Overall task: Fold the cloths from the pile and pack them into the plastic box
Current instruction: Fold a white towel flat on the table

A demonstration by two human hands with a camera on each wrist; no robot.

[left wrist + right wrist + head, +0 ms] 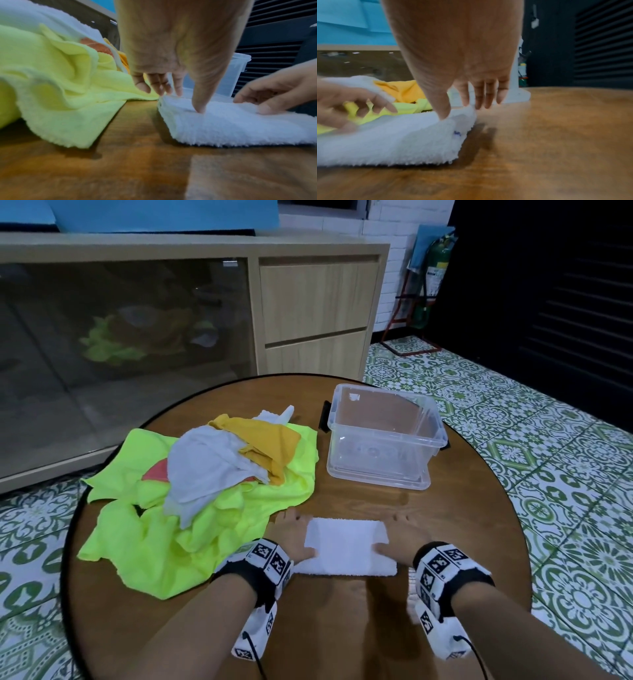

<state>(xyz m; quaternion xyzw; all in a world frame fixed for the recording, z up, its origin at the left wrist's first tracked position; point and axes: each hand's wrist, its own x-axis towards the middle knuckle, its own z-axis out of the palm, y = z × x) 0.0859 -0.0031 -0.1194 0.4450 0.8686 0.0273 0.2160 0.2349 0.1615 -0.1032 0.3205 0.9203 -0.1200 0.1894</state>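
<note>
Green-and-white patterned floor tiles [534, 467] surround the round wooden table [445, 508] where I work, seen from above. My left hand [294, 534] sits at the left end of a folded white cloth [346, 546], thumb pressed down on top of it and fingers pointing down along its far left edge; in the left wrist view the thumb dents the pile while the fingertips [161, 88] reach the cloth's far border. My right hand [404, 537] mirrors it at the right end, thumb on top and fingers [481, 97] straight down beside the far right corner. Neither hand is clenched; both press the cloth with relaxed fingers, and whether any fingertip is tucked under the edge I cannot tell. Both wrists wear black bands with black-and-white marker blocks [270, 556].

The white cloth lies flat at the near centre of the table, a rectangle with its long side running left to right, a small blue mark [457, 134] showing on its right end in the right wrist view.

Just left of it, touching my left fingers, spreads the pile of cloths [205, 491]: a large neon yellow cloth [147, 546] at the bottom, a crumpled white one [205, 470] on top, a mustard yellow cloth [270, 440] at the far side and a patch of red [156, 472] peeking out.

Farther and to the right stands the clear plastic box [383, 436], open-topped, with nothing inside, apart from the folded cloth.

Beyond the table is a light wooden cabinet [315, 302] with a dark glass door [120, 337], and a fire extinguisher [435, 268] stands against the far right wall.
</note>
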